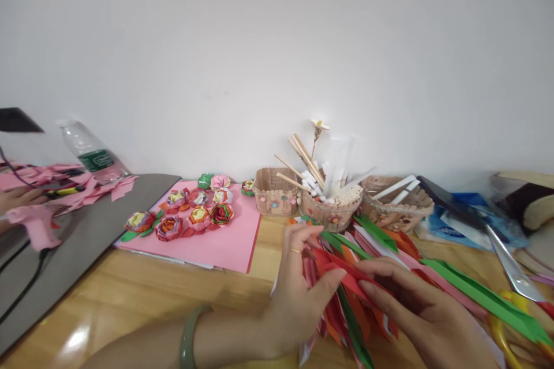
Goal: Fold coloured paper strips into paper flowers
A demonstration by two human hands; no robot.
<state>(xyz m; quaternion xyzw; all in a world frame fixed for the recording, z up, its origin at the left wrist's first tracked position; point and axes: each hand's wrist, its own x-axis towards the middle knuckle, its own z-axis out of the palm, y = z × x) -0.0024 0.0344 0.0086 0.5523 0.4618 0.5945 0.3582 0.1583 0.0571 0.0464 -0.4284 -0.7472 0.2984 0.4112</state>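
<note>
A red folded paper strip [333,265] stretches between my two hands. My left hand [292,288], with a ring and a green bangle on the wrist, curls its thumb and fingers around the strip's left end. My right hand [428,305] pinches the other end between thumb and fingers. Beneath both hands lies a loose pile of folded paper pieces in green, orange, pink and red, including a long green folded strip [480,291] to the right. The lower part of the pile is partly hidden by my hands.
Several paper flowers [199,216] lie on a pink sheet [240,242]. Small decorated baskets [274,193] stand along the wall, one with sticks. Scissors [515,271] are at right. At left, another person's hand [19,202] is near a pink glue gun [37,225] and a bottle [93,153].
</note>
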